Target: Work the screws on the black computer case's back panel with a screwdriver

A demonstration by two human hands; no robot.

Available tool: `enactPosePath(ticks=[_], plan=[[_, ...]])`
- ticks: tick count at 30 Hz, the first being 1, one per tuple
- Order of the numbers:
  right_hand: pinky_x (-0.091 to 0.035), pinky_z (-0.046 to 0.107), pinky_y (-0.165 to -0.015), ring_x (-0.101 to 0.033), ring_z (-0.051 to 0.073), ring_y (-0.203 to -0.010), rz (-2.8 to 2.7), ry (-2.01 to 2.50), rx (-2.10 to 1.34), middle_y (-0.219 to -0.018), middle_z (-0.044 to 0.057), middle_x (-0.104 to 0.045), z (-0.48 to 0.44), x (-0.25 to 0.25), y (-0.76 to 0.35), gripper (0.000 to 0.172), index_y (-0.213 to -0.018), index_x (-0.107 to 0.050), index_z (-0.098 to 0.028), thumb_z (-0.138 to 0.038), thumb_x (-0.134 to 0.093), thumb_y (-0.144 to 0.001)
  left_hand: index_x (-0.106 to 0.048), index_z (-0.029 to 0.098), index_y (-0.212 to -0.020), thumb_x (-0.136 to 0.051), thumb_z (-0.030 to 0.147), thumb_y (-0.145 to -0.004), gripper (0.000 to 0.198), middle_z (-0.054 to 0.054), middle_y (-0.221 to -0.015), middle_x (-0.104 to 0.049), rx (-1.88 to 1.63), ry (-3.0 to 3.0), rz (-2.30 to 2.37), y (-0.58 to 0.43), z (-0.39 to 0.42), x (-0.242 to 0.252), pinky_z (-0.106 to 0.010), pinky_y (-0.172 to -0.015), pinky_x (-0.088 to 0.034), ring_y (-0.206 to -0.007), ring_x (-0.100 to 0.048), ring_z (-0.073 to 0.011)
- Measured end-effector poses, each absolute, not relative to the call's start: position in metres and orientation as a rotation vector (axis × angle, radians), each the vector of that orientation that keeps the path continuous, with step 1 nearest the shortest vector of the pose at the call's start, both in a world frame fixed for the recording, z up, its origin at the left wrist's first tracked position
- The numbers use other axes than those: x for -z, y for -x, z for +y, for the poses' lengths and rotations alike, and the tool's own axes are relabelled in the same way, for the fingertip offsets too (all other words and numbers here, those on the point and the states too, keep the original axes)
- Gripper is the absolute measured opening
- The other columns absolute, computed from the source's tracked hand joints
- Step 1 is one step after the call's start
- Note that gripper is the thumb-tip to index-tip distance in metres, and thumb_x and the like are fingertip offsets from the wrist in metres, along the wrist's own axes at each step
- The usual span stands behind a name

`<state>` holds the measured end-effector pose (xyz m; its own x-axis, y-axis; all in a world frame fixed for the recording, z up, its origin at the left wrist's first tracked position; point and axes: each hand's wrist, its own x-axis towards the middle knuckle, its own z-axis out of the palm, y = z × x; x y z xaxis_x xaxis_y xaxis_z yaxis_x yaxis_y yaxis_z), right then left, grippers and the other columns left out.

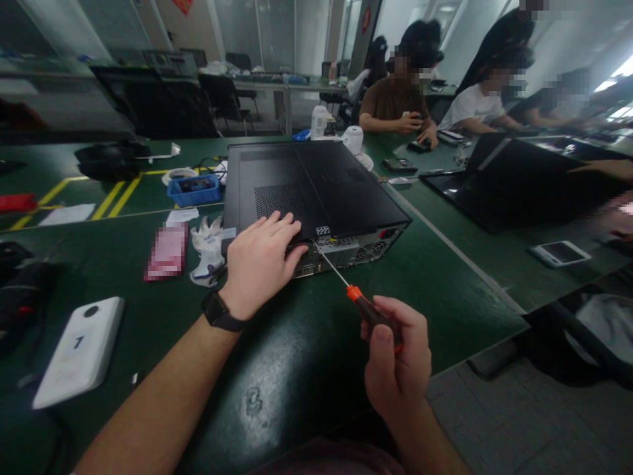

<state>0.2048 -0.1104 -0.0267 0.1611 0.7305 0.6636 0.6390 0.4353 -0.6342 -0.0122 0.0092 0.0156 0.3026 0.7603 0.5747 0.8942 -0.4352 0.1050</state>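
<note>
A black computer case (316, 178) lies on its side on the green table, its rear panel with a fan grille facing me. My left hand (264, 257) rests on the case's near left edge, fingers stretched over the vented top and thumb at the rim; it holds nothing. In my right hand (398, 349) is a screwdriver (368, 310) with a black and orange handle. Its thin shaft points up and left, and the tip meets the upper edge of the rear panel. Whether a screw sits there is too small to tell.
Left of the case lie a white glove (206, 251), a blue parts bin (194, 190), a pink packet (168, 251) and a white device marked 1 (82, 349). To the right are a phone (561, 253) and a black laptop (524, 178). Several people sit across the table.
</note>
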Motion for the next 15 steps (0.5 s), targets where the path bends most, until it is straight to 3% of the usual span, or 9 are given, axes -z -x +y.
enactPosePath(ticks=[4, 11, 15], plan=[[-0.063, 0.034, -0.072, -0.074, 0.02, -0.087, -1.57, 1.226, 0.039, -0.104, 0.007, -0.072, -0.1077, 0.0206, -0.2026, 0.032, -0.128, -0.06, -0.023, -0.022, -0.061, -0.096, -0.072, 0.02, -0.13, -0.066, 0.031, -0.1, 0.033, -0.011, -0.145, -0.07, 0.831, 2.334, -1.519, 0.0119, 0.0089, -0.0159, -0.05, -0.121, -0.049, -0.14, -0.063, -0.0312], [-0.056, 0.026, -0.056, -0.068, 0.013, -0.062, -1.532, 1.301, -0.051, -0.09, 0.002, -0.072, -0.1113, 0.0271, -0.204, 0.024, -0.126, -0.063, -0.023, -0.026, -0.057, -0.103, -0.072, 0.019, -0.13, -0.066, 0.031, -0.1, 0.033, -0.012, -0.145, -0.07, 0.829, 2.338, -1.52, 0.0117, 0.0088, -0.0164, -0.051, -0.12, -0.05, -0.139, -0.063, -0.0318], [-0.058, 0.029, -0.062, -0.07, 0.016, -0.073, -1.571, 1.214, -0.111, -0.1, 0.005, -0.071, -0.1116, 0.0227, -0.2045, 0.03, -0.129, -0.061, -0.023, -0.024, -0.056, -0.1, -0.072, 0.017, -0.129, -0.066, 0.031, -0.1, 0.033, -0.012, -0.144, -0.07, 0.825, 2.331, -1.514, 0.0116, 0.0089, -0.0165, -0.05, -0.12, -0.05, -0.139, -0.063, -0.032]])
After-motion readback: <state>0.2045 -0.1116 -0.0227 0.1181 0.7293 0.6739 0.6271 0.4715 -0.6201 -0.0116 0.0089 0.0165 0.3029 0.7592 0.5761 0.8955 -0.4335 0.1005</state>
